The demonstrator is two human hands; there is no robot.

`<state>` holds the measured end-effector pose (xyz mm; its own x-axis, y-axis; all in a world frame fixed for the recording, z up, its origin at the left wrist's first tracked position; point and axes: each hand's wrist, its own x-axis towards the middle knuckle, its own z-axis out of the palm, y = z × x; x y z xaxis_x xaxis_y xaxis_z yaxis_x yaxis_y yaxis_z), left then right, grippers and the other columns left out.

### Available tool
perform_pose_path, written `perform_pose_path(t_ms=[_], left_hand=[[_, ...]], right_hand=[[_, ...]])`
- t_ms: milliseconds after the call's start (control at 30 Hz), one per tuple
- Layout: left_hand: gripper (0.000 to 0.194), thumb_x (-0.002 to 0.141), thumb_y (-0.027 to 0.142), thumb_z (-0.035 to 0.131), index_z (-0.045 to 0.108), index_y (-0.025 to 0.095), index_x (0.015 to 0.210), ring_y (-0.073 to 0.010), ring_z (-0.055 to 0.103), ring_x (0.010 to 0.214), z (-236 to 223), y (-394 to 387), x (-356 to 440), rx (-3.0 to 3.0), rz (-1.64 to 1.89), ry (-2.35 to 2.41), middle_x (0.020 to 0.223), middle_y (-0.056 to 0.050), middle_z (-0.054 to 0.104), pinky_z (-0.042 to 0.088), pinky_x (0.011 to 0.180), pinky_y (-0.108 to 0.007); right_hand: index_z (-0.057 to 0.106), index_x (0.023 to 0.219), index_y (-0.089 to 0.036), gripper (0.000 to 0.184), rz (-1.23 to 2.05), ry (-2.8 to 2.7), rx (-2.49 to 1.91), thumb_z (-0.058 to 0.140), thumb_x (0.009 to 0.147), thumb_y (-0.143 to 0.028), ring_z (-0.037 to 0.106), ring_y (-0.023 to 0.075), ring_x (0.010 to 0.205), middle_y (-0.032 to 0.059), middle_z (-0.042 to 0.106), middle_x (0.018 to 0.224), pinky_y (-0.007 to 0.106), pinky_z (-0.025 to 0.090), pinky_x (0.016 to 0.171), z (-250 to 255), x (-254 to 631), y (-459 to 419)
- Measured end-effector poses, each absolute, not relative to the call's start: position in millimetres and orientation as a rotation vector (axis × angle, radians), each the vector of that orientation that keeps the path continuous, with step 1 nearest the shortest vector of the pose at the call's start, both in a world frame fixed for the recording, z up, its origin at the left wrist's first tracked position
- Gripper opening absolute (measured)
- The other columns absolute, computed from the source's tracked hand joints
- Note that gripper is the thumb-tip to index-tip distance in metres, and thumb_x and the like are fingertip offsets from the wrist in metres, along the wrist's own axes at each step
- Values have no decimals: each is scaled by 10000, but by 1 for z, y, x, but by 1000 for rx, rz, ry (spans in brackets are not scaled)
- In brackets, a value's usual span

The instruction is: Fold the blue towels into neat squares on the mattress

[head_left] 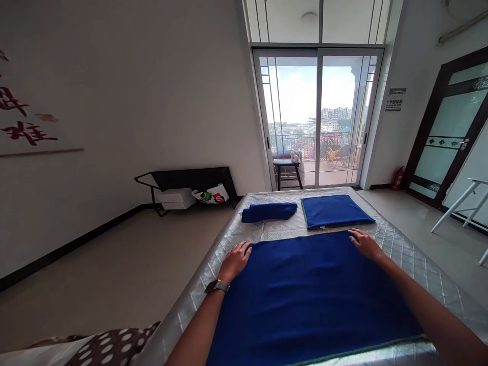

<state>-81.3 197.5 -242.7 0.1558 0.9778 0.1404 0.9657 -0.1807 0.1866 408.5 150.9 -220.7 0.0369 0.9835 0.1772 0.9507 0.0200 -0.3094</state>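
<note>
One mattress (pixel 407 259), three blue cloths (pixel 312 295), left hand (pixel 235 262) and right hand (pixel 366 245) atop one, grip unclenched

Daylight glares through the glass doors (pixel 318 117), leaving the left wall (pixel 152 91) dim

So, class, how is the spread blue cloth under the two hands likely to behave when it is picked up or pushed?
The cloth is probably floppy: soft ripples run across it. It looks thin, its green edge lying low on the mattress, so it may be light for its size. Pushed, it would likely bunch further along those ripples.
</note>
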Motion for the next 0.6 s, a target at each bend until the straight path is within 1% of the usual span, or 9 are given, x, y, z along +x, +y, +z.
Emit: perform_pose_path(t_ms=[100,200,267,367,433,533,600], left_hand=[[522,1003,388,302,526,156,1413,-253,443,1412,-264,212,-87,2320,331,2004,1498,-133,521,334,1172,-435],[542,1014,405,291,448,182,1483,-251,351,1468,-284,217,-95,2335,324,2031,1568,-129,424,274,1201,-470],[549,1020,407,282,414,190,1508,-259,324,1481,-292,219,-100,2339,311,2055,1587,-136,386,254,1204,-496],[551,1022,403,293,391,196,1523,-278,337,1474,-297,222,-104,2352,288,2077,1586,-147,384,262,1194,-525],[548,1020,397,306,391,201,1524,-286,352,1466,-297,223,-105,2377,284,2070,1580,-147,393,270,1187,-535],[554,1018,412,307,389,208,1527,-282,335,1475,-294,222,-104,2371,262,2061,1590,-133,382,259,1196,-518],[570,1018,438,301,380,204,1532,-281,304,1489,-291,220,-102,2337,246,2064,1603,-129,361,239,1207,-503]], right_hand=[[538,1426,-190,508,110,-2021,-2065,361,977,-349,405,252,1426,93,483,1525,428,335,1173,-242,412,171],[450,1496,-222,544,102,-2042,-2150,323,997,-397,305,242,1477,64,389,1587,454,264,1204,-260,419,179],[395,1528,-245,558,85,-2041,-2182,286,1007,-414,258,231,1495,52,339,1613,468,238,1211,-267,422,180],[352,1548,-252,571,72,-2035,-2236,247,1013,-419,229,224,1504,58,304,1625,489,225,1210,-269,424,181],[329,1559,-229,586,89,-2017,-2289,229,1013,-416,214,226,1508,70,280,1632,497,208,1213,-268,424,181],[306,1568,-207,602,113,-1994,-2338,212,1011,-413,201,233,1511,79,261,1638,505,191,1215,-265,424,182],[309,1567,-228,597,115,-2000,-2345,215,1007,-411,217,241,1507,72,280,1632,526,201,1207,-261,424,183]])
